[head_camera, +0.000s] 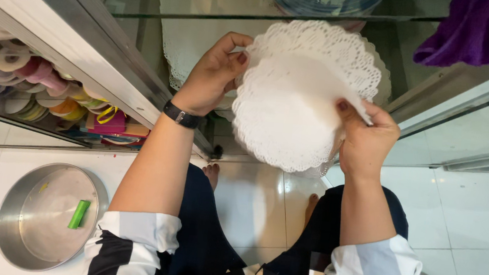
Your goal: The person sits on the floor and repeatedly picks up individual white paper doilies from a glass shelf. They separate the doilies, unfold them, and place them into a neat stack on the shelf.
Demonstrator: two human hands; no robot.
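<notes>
I hold a stack of round white paper doilies [298,95] with lacy scalloped edges in front of a glass shelf unit. My left hand [211,75] pinches the stack at its upper left edge; a black watch sits on that wrist. My right hand [365,139] grips the stack's right edge, thumb on top. The doilies are tilted toward me, one sheet slightly fanned out behind the others at the right.
More white lace doilies [189,26] lie on the glass shelf [267,17] behind. A round metal pan [10,217] holding a small green object [79,214] sits on the white tiled floor at left. Coloured ribbon rolls [37,78] fill a left shelf. Purple cloth [478,28] hangs top right.
</notes>
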